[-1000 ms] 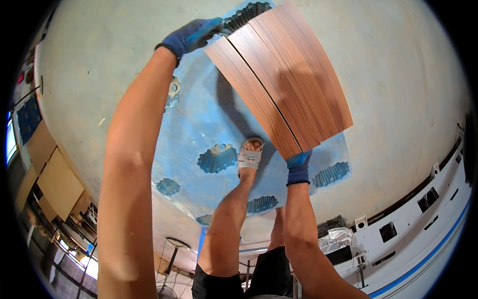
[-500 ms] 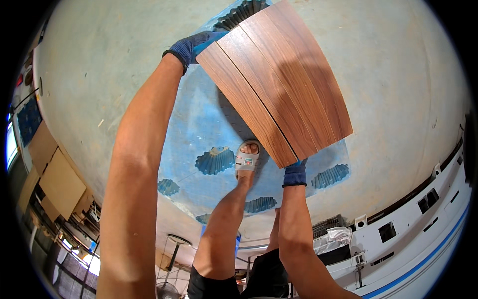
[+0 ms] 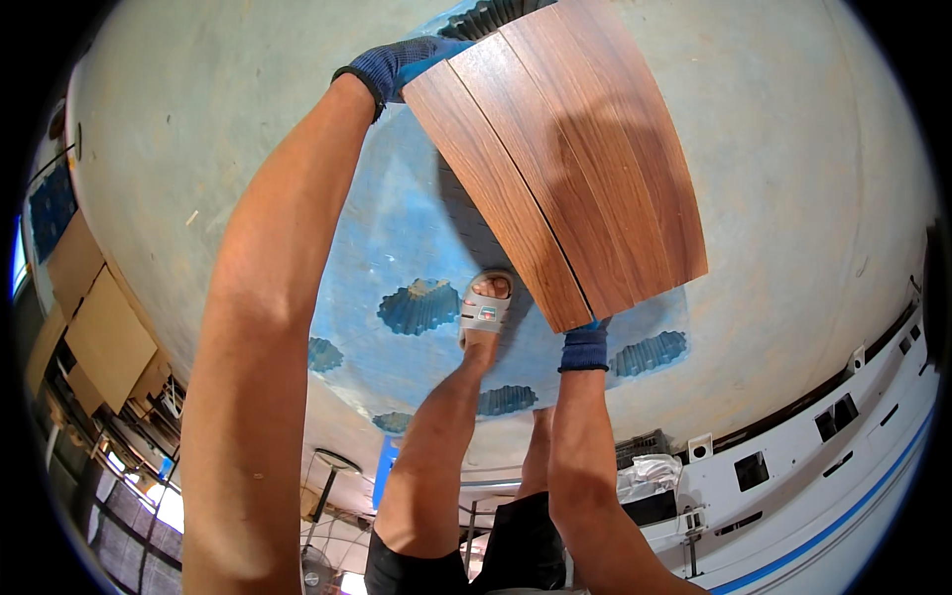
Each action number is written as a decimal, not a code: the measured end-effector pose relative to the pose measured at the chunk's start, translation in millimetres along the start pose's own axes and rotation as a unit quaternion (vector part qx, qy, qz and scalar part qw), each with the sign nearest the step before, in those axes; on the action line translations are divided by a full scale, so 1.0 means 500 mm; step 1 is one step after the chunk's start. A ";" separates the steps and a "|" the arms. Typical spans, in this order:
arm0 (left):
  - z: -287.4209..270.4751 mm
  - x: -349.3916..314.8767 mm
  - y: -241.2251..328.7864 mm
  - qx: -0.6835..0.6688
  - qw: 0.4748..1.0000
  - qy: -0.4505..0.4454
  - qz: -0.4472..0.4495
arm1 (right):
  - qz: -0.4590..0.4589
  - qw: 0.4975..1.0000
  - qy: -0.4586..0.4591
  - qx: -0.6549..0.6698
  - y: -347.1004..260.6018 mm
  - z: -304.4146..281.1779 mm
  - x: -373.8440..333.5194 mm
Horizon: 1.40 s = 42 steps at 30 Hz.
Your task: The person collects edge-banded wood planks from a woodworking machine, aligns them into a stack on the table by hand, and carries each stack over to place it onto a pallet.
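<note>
Several wood-grain planks (image 3: 585, 169), reddish brown and smooth, are held close together in front of me above the floor. A thin dark gap runs between the leftmost two. At their far left corner, my left hand (image 3: 407, 67) in a dark blue knit glove with a lighter blue palm grips the edge, its fingertips hidden. My right hand (image 3: 587, 347), in the same kind of glove, is closed on the near end; its fingers are mostly under the planks. Both arms are stretched out.
Below the planks lies a blue sheet (image 3: 387, 238) with ragged, ridged dark patches (image 3: 421, 305). My sandalled foot (image 3: 484, 309) stands on it. A long white machine frame (image 3: 793, 476) runs along the right. Leaning tan boards (image 3: 111, 337) and a fan (image 3: 315, 570) are at the lower left.
The planks and both hands keep their grip and shift only slightly. My view has turned a little, so the floor and surroundings sit slightly differently.
</note>
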<state>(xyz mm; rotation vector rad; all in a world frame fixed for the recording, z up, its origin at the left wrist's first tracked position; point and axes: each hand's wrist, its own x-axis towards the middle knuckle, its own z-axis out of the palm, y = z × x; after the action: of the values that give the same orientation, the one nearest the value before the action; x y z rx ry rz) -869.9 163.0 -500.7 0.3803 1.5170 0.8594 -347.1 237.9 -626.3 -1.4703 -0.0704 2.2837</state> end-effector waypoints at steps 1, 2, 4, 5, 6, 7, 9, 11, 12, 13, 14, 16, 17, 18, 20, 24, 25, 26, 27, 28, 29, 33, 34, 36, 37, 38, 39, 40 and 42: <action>-0.007 0.001 -0.012 -0.022 0.999 0.004 0.035 | 0.002 1.000 -0.001 0.001 0.002 0.003 -0.001; -0.010 0.009 -0.021 -0.022 0.999 0.007 0.035 | 0.005 1.000 -0.004 -0.001 0.004 0.008 0.001; -0.017 0.022 -0.038 -0.032 0.998 0.060 -0.017 | 0.013 1.000 -0.008 0.001 0.014 0.015 0.001; -0.010 0.018 -0.039 -0.037 0.997 0.061 -0.013 | 0.011 1.000 -0.009 -0.005 0.004 0.013 0.003; -0.001 0.000 -0.031 -0.046 0.997 0.057 0.027 | 0.011 1.000 -0.010 -0.011 -0.005 0.012 0.004; 0.002 -0.003 -0.031 -0.053 0.996 0.057 0.049 | 0.009 1.000 -0.012 -0.014 -0.012 0.012 0.007; 0.004 0.006 -0.028 -0.029 0.996 0.025 0.081 | 0.007 1.000 -0.017 -0.023 -0.025 0.012 0.010; -0.024 -0.011 -0.035 -0.009 0.997 0.003 0.074 | 0.025 0.999 -0.027 -0.018 0.005 0.030 0.007; 0.004 -0.002 -0.023 -0.020 0.997 0.002 0.081 | 0.019 0.999 -0.027 -0.027 -0.016 0.023 0.011; 0.031 0.009 -0.007 -0.008 0.999 0.027 0.044 | 0.012 0.999 -0.027 -0.037 -0.039 0.016 0.014; 0.031 -0.005 0.003 0.014 0.998 0.059 -0.002 | 0.016 0.999 -0.033 -0.037 -0.034 0.025 0.010; 0.001 0.001 -0.019 0.130 0.987 0.018 0.089 | 0.021 0.998 -0.046 -0.037 -0.027 0.045 0.011; -0.002 -0.001 -0.028 0.048 0.994 0.090 0.036 | 0.024 0.998 -0.053 -0.037 -0.023 0.053 0.010; -0.003 -0.003 -0.038 -0.035 0.986 0.160 -0.018 | 0.026 0.997 -0.058 -0.039 -0.021 0.060 0.008; 0.012 -0.006 -0.066 -0.172 0.964 0.199 -0.019 | 0.028 0.996 -0.068 -0.041 -0.026 0.071 0.009; 0.085 -0.045 -0.172 -0.505 0.790 0.347 0.028 | 0.052 0.994 -0.087 -0.037 -0.029 0.093 -0.003; 0.109 -0.080 -0.237 -0.488 0.784 0.381 0.039 | 0.070 0.992 -0.096 -0.041 -0.005 0.107 -0.009; 0.202 -0.058 -0.243 -0.416 0.809 0.416 -0.004 | 0.061 0.992 -0.094 -0.053 -0.048 0.091 0.000; 0.251 -0.052 -0.251 -0.389 0.816 0.428 -0.019 | 0.066 0.992 -0.095 -0.047 -0.062 0.094 0.005; 0.300 -0.046 -0.263 -0.362 0.821 0.440 -0.037 | 0.075 0.992 -0.094 -0.040 -0.075 0.096 0.010; 0.350 -0.026 -0.250 -0.436 0.793 0.425 0.013 | 0.090 0.993 -0.075 -0.022 -0.104 0.093 0.026; 0.511 0.043 -0.137 -0.616 0.649 0.444 0.052 | 0.115 0.993 -0.013 0.005 -0.193 0.096 0.050; 0.495 0.035 -0.170 -0.609 0.641 0.465 0.048 | 0.084 0.982 -0.097 -0.137 -0.128 0.116 0.011; 0.460 0.022 -0.220 -0.454 0.723 0.518 -0.052 | -0.005 0.927 -0.201 -0.315 -0.060 0.153 -0.046; 0.465 0.019 -0.218 -0.409 0.764 0.486 -0.114 | 0.005 0.932 -0.178 -0.316 -0.071 0.161 -0.057; 0.467 0.019 -0.215 -0.418 0.761 0.484 -0.110 | 0.020 0.939 -0.148 -0.308 -0.085 0.165 -0.061; 0.468 0.017 -0.212 -0.408 0.774 0.478 -0.082 | 0.041 0.950 -0.102 -0.293 -0.096 0.170 -0.065; 0.469 0.017 -0.207 -0.395 0.786 0.472 -0.054 | 0.060 0.957 -0.055 -0.277 -0.103 0.174 -0.070; 0.463 0.012 -0.216 -0.432 0.746 0.506 -0.018 | 0.088 0.960 0.005 -0.264 -0.096 0.164 -0.092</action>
<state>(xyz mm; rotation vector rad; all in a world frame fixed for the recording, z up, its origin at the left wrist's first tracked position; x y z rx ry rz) -622.4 162.1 -564.8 -0.9690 1.8127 1.7735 -387.9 279.3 -538.3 -1.8005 -0.6132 2.5234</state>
